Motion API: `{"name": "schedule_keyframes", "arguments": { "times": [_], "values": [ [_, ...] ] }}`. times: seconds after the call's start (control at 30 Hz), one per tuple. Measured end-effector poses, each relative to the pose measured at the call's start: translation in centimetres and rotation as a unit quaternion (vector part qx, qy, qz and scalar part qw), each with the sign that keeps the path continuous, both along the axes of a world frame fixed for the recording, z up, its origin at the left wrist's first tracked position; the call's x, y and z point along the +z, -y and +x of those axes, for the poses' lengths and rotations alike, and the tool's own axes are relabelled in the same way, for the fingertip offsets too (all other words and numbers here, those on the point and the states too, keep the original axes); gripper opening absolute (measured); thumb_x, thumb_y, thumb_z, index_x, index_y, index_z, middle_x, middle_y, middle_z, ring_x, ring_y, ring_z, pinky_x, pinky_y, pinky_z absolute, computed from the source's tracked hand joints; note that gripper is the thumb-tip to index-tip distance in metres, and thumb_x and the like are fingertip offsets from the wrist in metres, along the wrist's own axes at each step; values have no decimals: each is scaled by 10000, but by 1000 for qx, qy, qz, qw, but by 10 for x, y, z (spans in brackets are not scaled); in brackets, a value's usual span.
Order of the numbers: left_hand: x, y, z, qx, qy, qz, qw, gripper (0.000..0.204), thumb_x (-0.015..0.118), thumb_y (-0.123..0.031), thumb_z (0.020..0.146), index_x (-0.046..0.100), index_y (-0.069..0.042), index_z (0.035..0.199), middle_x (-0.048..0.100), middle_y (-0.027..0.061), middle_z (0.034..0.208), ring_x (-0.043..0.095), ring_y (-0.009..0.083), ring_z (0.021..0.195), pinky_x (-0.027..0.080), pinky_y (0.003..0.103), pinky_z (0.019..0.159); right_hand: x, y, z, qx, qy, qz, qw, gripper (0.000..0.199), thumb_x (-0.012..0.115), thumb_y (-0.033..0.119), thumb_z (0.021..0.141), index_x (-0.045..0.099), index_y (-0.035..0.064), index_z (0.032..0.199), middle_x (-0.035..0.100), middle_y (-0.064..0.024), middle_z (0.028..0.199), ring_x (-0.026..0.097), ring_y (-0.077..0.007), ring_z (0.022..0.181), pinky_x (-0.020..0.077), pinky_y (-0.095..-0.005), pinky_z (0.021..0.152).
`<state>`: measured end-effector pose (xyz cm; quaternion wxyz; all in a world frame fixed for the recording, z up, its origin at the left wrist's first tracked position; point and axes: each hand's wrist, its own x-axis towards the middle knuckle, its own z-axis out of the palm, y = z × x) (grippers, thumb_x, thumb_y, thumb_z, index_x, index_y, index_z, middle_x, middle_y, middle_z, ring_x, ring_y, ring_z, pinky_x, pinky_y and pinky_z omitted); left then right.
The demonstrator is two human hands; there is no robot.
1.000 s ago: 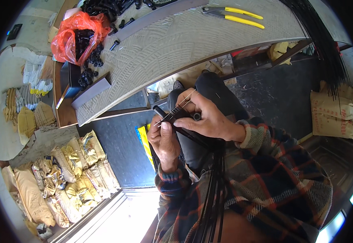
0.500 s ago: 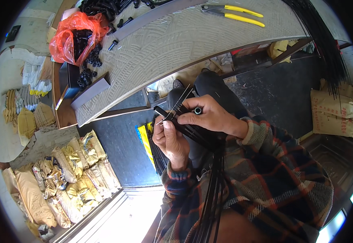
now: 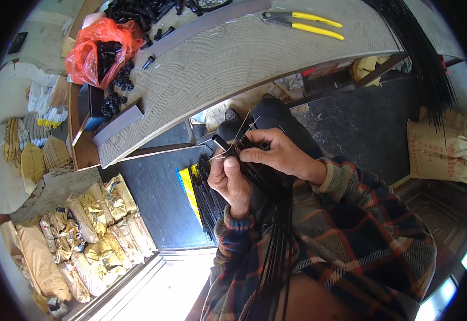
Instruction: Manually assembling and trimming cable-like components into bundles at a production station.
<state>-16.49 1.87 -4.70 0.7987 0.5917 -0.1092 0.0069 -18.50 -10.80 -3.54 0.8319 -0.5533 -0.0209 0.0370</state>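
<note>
My left hand (image 3: 230, 184) is closed, thumb on top, around the near end of a small black part whose exact kind is hidden. A short black cylinder (image 3: 220, 142) sticks up beside that thumb, and thin pale-tipped rods cross there. My right hand (image 3: 282, 154) pinches the same bundle of thin black rods (image 3: 276, 235) from the other side. The round end of a second black tube (image 3: 265, 145) shows in its fingers. The long rods trail down over my lap toward the lower edge. Both thumbs nearly meet at the work.
On the bench (image 3: 217, 80) lie yellow-handled pliers (image 3: 304, 24), a grey metal strip (image 3: 206, 29), black bolt-like parts (image 3: 131, 18) and a red plastic bag (image 3: 91, 53). Black rods (image 3: 423, 59) overhang its right end. Paper sacks (image 3: 83, 241) line the left floor; another sack (image 3: 439, 152) stands right.
My left hand has shifted slightly right, closer to my right hand, and the black cylinder beside it has tilted. Both hands keep their hold, and the view has turned a little.
</note>
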Motion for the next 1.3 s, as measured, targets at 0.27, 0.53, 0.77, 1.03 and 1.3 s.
{"name": "schedule_keyframes", "arguments": {
  "times": [0.27, 0.53, 0.77, 1.03, 1.3],
  "values": [
    [18, 8, -3, -119, -184, -223, 950, 321, 586, -45, 816, 554, 54, 1120, 589, 190, 1082, 566, 255, 993, 386, 369, 958, 46, 56, 49, -296, 260, -61, 917, 564, 307, 523, 917, 572, 26, 945, 536, -31, 836, 456, -95, 657, 389, -240, 565],
    [31, 2, -10, -118, -213, -296, 924, 204, 572, 24, 810, 610, 23, 1011, 631, 84, 960, 575, 132, 883, 429, 278, 865, 107, 39, 77, 246, 69, -266, 930, 360, 638, 210, 821, 527, 3, 1094, 622, -25, 797, 533, -43, 538, 398, -148, 443],
    [36, 0, -9, -112, -204, -253, 939, 213, 579, 14, 815, 589, 24, 1027, 615, 46, 975, 542, 86, 886, 404, 231, 850, 99, 37, 76, 207, 141, -296, 922, 398, 658, 131, 799, 483, -4, 1130, 593, -36, 793, 557, -87, 710, 441, -199, 656],
    [34, 2, -7, -69, -206, -247, 944, 267, 594, 7, 810, 560, 24, 1074, 595, 34, 984, 531, 81, 889, 401, 217, 845, 109, 19, 65, 79, 222, -515, 824, 303, 677, 157, 776, 519, 50, 1012, 461, -21, 554, 408, -90, 507, 322, -275, 476],
    [34, 2, -11, -52, -192, -240, 950, 319, 585, 27, 809, 535, 8, 1124, 582, 8, 940, 521, 62, 861, 405, 201, 821, 92, 13, 68, 55, 244, -409, 878, 256, 684, 180, 773, 524, 51, 926, 332, -4, 501, 295, -85, 453, 219, -272, 431]
  ]
}}
